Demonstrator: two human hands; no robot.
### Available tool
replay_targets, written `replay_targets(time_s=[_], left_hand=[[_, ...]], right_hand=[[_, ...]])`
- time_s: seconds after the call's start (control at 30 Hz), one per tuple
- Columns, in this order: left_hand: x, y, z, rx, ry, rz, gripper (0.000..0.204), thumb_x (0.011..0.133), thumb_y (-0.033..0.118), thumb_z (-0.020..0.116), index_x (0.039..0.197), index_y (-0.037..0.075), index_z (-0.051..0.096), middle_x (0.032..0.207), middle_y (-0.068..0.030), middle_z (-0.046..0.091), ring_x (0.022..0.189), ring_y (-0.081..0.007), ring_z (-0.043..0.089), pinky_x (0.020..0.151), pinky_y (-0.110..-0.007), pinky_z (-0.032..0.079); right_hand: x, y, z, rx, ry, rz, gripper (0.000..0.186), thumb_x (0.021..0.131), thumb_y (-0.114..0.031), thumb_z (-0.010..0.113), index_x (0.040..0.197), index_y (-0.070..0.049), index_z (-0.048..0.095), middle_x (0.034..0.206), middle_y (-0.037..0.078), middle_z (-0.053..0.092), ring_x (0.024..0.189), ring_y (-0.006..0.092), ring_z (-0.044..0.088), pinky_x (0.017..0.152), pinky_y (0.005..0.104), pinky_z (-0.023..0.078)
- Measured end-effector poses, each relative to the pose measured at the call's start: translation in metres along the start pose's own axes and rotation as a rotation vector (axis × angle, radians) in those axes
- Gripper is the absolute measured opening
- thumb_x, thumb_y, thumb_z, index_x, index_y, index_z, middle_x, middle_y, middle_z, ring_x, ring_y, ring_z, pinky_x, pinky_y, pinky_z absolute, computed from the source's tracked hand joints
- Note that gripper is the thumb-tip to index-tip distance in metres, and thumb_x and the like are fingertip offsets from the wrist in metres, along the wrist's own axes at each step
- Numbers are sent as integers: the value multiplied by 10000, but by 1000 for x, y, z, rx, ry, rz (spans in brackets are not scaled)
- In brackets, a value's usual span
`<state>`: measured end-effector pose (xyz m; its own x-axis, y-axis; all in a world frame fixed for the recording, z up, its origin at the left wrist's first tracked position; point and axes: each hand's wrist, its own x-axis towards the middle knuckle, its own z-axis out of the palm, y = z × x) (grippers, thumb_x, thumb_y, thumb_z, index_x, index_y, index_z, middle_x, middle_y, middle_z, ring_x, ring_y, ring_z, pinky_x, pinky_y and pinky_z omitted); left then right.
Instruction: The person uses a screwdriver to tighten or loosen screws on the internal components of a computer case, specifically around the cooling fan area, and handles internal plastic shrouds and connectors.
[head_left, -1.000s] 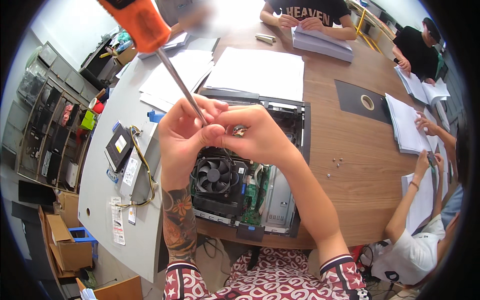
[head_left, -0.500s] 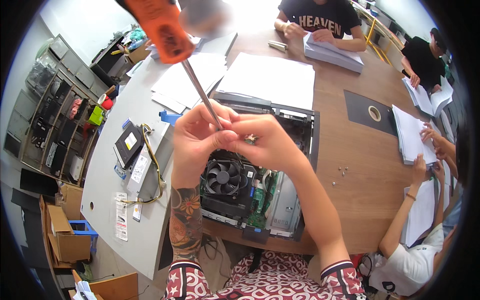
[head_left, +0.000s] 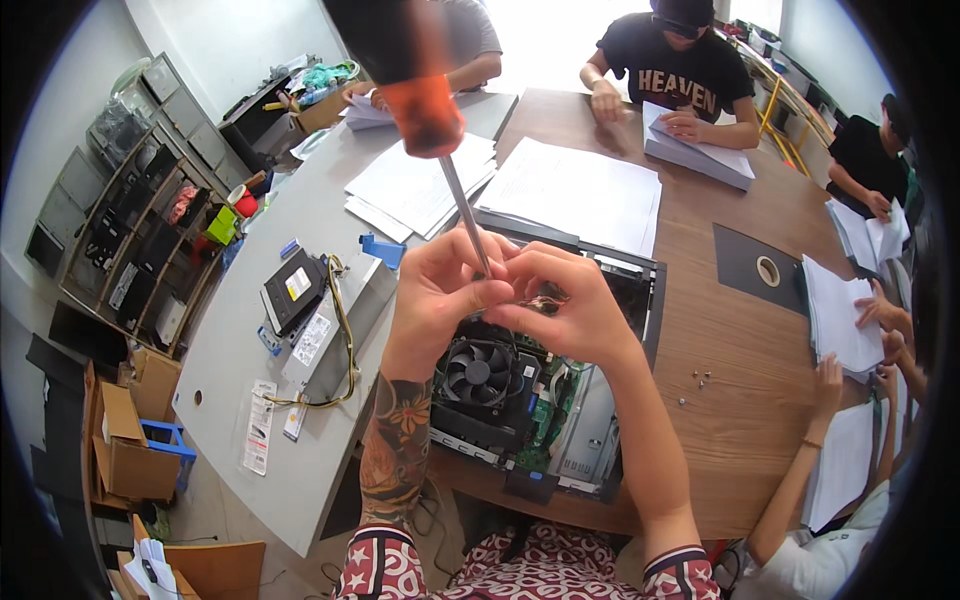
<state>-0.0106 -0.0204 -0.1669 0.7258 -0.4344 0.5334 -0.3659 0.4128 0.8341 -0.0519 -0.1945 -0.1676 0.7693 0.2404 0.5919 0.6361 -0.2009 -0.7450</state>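
My left hand (head_left: 445, 295) is closed around the lower shaft of a screwdriver (head_left: 420, 115), whose orange-and-black handle rises blurred toward the top of the view. My right hand (head_left: 565, 305) is pinched on thin bundled wires (head_left: 543, 303) right beside the screwdriver's lower end; the exact tip is hidden by fingers. Both hands are over an open desktop computer case (head_left: 580, 460), with a black cooling fan (head_left: 478, 372) and green circuit board (head_left: 535, 440) showing below them. To the left lie a metal power supply (head_left: 315, 350) with yellow-black cables and a black disc drive (head_left: 292, 292).
Paper sheets (head_left: 570, 190) lie behind the case. Loose screws (head_left: 700, 380) and a tape roll (head_left: 767, 271) on a dark panel are at right. Co-workers (head_left: 670, 60) handle paper stacks around the table. Shelving (head_left: 140, 250) and cardboard boxes (head_left: 130, 455) stand at left.
The surroundings, my hands and the screwdriver have shifted right and down in the view. My grip stays similar. The co-worker across the table has a hand moved off the paper stack.
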Motion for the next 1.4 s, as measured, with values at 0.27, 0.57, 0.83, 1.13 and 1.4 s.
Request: replay_targets(time_s=[0.27,0.57,0.83,1.13,1.4], left_hand=[[-2,5,3,-144,-30,-35,241,823,171,774,933,40,604,940,-74,578,1007,-211,578,922,-364,461],[-4,7,-6,-66,18,-147,125,881,85,688,947,-13,646,971,-89,649,936,-159,606,841,-297,487],[9,27,-9,1,-60,-92,237,831,86,758,1020,7,640,938,-58,657,895,-136,623,864,-306,485],[11,49,-42,183,-28,-69,232,971,157,581,1008,-58,660,859,-55,610,714,-94,567,617,-230,446],[-7,30,-57,43,21,-171,110,940,17,579,952,-67,649,904,-68,583,740,-104,582,551,-212,433]], right_hand=[[-2,5,7,-70,28,-57,232,771,-104,789,968,-23,698,825,71,653,665,153,592,632,284,493],[-2,10,12,125,-28,31,153,869,-19,666,1016,24,667,872,117,666,756,199,639,680,294,514],[9,-12,12,190,-71,149,146,946,-36,586,1053,33,659,799,67,685,737,123,649,681,255,517],[49,5,49,301,-87,40,149,943,-26,591,1054,49,655,831,88,700,780,131,675,706,261,540],[39,25,60,346,-153,112,124,939,-8,564,1008,52,647,824,109,694,785,143,694,702,267,560]])
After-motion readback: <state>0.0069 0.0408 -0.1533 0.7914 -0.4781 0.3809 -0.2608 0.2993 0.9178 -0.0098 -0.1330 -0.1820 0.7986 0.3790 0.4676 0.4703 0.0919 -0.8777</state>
